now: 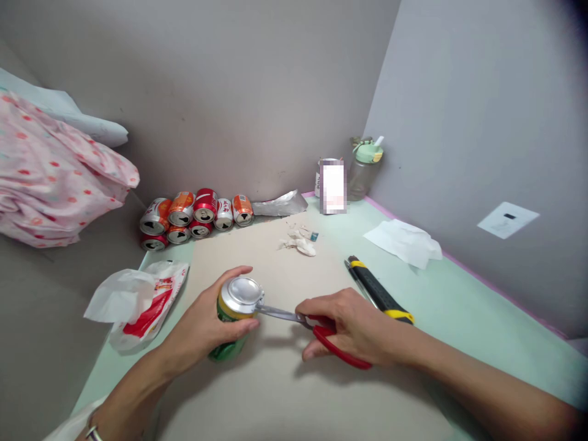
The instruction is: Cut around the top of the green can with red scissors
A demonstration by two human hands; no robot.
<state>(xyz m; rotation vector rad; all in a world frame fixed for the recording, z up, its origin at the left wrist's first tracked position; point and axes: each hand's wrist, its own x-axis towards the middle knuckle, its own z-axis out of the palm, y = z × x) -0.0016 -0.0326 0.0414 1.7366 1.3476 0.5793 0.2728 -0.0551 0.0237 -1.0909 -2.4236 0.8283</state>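
My left hand [204, 324] is wrapped round a green drink can [232, 306], which stands on the table with its silver base turned toward me. My right hand [351, 327] grips red-handled scissors [316, 331]. Their metal blades point left and their tips touch the can just under its silver rim. Both hands rest low over a beige sheet [275, 380] that covers the middle of the pale green table [459, 294].
A black and yellow utility knife [379, 294] lies just behind my right hand. Several red and orange cans [195, 214] are stacked against the back wall. A plastic bag [138, 300] lies at left, a tissue [404, 242] at right, a green-lidded bottle [365, 168] in the corner.
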